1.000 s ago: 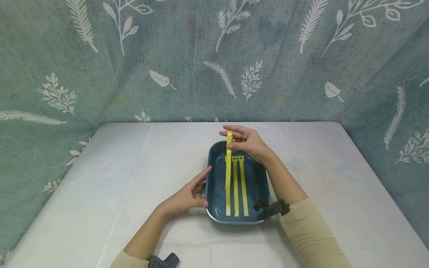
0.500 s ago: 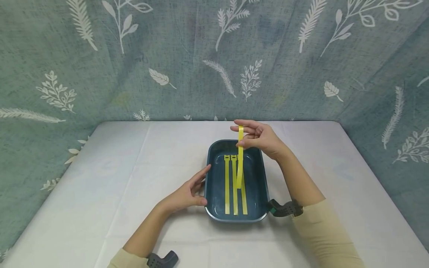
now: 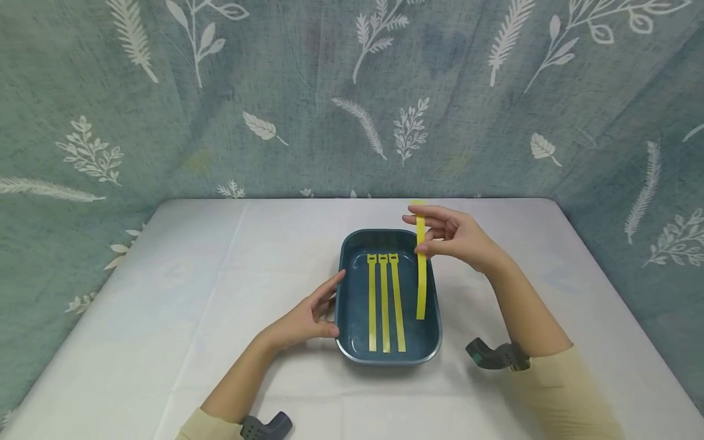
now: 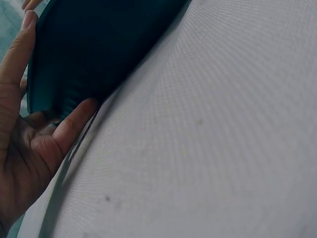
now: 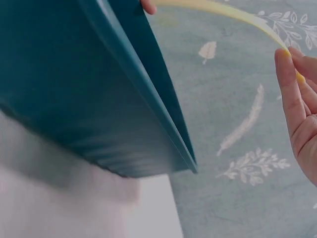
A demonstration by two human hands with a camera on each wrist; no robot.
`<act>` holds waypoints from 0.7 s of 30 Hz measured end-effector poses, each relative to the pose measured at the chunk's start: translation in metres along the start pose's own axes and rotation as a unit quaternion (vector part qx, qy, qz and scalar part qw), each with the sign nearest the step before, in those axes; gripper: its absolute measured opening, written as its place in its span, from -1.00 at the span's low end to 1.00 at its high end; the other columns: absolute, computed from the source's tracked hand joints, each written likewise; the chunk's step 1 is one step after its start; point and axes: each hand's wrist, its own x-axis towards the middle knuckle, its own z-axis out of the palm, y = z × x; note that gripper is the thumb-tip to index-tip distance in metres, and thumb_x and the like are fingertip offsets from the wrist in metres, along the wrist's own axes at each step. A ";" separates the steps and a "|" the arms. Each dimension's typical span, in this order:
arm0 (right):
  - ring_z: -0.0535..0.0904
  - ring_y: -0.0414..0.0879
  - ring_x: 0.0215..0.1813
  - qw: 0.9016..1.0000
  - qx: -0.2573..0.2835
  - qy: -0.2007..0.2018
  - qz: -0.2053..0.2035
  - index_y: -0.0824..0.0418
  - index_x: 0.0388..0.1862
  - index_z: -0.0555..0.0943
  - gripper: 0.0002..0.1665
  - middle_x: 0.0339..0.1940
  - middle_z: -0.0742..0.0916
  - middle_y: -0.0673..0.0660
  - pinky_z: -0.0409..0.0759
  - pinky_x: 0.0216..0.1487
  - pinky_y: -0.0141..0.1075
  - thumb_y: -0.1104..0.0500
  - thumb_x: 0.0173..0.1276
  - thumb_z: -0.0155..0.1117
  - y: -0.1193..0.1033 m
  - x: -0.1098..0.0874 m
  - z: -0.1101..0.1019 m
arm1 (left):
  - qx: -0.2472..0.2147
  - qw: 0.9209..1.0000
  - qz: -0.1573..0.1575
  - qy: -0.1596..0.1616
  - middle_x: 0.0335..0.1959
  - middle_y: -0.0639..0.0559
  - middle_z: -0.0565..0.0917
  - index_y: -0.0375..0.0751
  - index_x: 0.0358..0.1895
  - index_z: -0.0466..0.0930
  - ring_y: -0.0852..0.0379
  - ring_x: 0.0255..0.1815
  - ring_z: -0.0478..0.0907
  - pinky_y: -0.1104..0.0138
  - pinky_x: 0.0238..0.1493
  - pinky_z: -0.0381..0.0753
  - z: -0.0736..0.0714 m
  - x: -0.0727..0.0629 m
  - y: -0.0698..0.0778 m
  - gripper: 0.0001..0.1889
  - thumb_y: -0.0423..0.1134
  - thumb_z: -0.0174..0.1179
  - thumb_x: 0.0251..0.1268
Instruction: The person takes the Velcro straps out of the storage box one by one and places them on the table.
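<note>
A dark blue rectangular tray (image 3: 352,305) stands on the white-covered table. Inside it, three yellow strap cable ties (image 3: 385,305) with slotted heads lie side by side, heads toward the far end. My right hand (image 3: 462,241) pinches another yellow cable tie (image 3: 421,287) between thumb and fingers, over the tray's right side. In the right wrist view this cable tie (image 5: 233,11) arches away from the fingertips, above the tray's rim (image 5: 143,89). My left hand (image 3: 302,321) touches the tray's left wall with thumb and fingertips, fingers extended; the left wrist view shows a fingertip (image 4: 81,111) low against the wall.
The white tablecloth (image 3: 264,263) spreads out around the tray. Behind the table hangs a green-grey curtain (image 3: 308,122) with white leaf prints. A dark camera mount (image 3: 497,355) sits on the right wrist, and another mount (image 3: 267,426) on the left.
My right hand has carried the pinched cable tie rightward, from over the left cable tie to the tray's right side. The left hand and the tray have stayed put.
</note>
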 end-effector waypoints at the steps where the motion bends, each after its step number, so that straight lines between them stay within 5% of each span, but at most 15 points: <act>1: 0.60 -0.09 -0.34 1.000 -0.004 -0.003 -0.004 0.20 0.40 0.31 -0.18 0.31 0.50 0.22 0.68 -0.28 -0.18 0.38 0.15 0.36 -0.001 -0.003 -0.002 | 0.000 1.000 -0.001 0.001 0.55 0.04 -0.17 0.36 0.48 -0.08 -0.18 0.52 -0.12 0.04 0.45 0.06 0.000 0.000 0.000 0.05 -0.10 0.46 -0.03; 11: 0.63 -0.10 -0.34 0.999 -0.019 -0.001 -0.043 0.23 0.37 0.34 -0.21 0.25 0.58 0.04 0.69 -0.29 -0.29 0.50 0.13 0.31 -0.007 -0.038 -0.018 | 0.006 1.000 -0.006 0.009 0.55 0.00 -0.17 0.18 0.52 -0.13 -0.19 0.52 -0.11 0.02 0.43 0.09 0.001 0.000 0.001 0.10 -0.05 0.47 -0.05; 21: 0.65 -0.14 -0.31 0.998 -0.041 -0.017 -0.037 0.30 0.39 0.29 -0.19 0.25 0.57 -0.08 0.68 -0.28 -0.37 0.51 0.13 0.30 0.010 -0.069 -0.029 | 0.000 1.000 -0.007 0.007 0.55 -0.03 -0.19 0.33 0.49 -0.10 -0.22 0.51 -0.13 0.01 0.44 0.07 0.001 0.000 -0.002 0.07 -0.03 0.47 -0.06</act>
